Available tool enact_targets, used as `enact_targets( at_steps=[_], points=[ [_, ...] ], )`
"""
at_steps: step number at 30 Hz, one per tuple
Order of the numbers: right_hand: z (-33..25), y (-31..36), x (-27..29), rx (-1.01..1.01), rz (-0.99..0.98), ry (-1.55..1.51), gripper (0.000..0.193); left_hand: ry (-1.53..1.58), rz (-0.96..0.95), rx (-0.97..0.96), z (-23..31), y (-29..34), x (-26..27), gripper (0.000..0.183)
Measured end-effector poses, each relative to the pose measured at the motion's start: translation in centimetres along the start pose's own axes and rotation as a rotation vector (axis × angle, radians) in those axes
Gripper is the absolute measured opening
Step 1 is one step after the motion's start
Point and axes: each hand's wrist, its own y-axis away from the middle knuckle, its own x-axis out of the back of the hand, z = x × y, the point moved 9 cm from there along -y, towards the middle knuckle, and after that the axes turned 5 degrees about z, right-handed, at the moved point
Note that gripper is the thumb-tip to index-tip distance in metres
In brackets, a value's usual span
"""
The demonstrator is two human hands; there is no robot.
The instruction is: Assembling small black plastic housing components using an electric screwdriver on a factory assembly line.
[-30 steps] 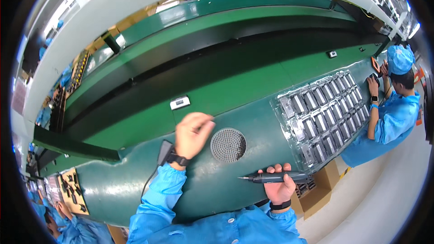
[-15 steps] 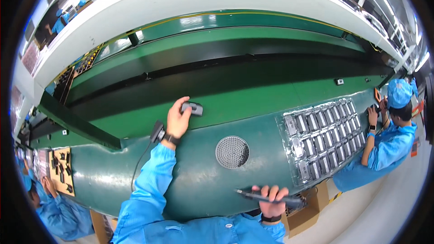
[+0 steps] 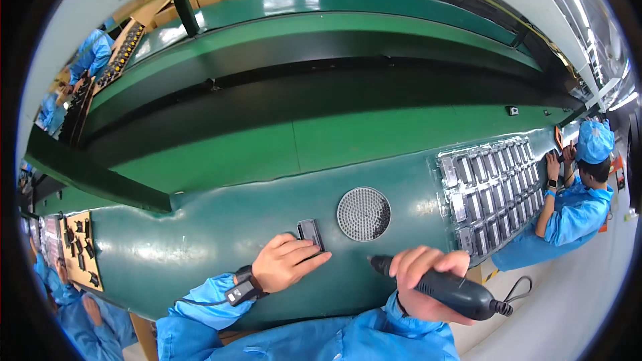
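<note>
My left hand is closed on a small dark grey rectangular device, steadying it on the green worktable with bent fingers along its near part. My right hand is wrapped around a black electric screwdriver. The screwdriver's nose points left toward the device, apart from it, and its cable leaves the rear end. Just beyond the two hands lies a round grey dimpled dish with small dark pieces, probably screws, gathered on its right side.
To the right, a clear plastic tray carries rows of dark devices. A co-worker in blue sits past it. A green conveyor belt runs behind the table. At the left are a tan board with black parts and a slanting green post.
My left hand has come back from the conveyor belt with the device, now on the table beside the dish. My right hand has raised and turned the screwdriver, nose still leftward.
</note>
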Motion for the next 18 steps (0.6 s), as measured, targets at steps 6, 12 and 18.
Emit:
enact_targets(
  at_steps=[6, 12, 18],
  points=[
    [2.9, -4.1, 1.4, 0.152, -0.026, 0.192, 0.092, 0.167, 0.051, 0.214, -3.6, -0.9, 1.3, 0.041],
    [4.6, -2.1, 6.4, -0.039, 0.188, -0.258, 0.085, 0.285, -0.077, 0.322, -5.4, 0.7, -0.9, 0.036],
    [5.1, -3.0, 5.5, 0.002, 0.125, -0.084, 0.071, 0.272, -0.177, 0.344, -5.6, 0.2, -1.9, 0.035]
  ],
)
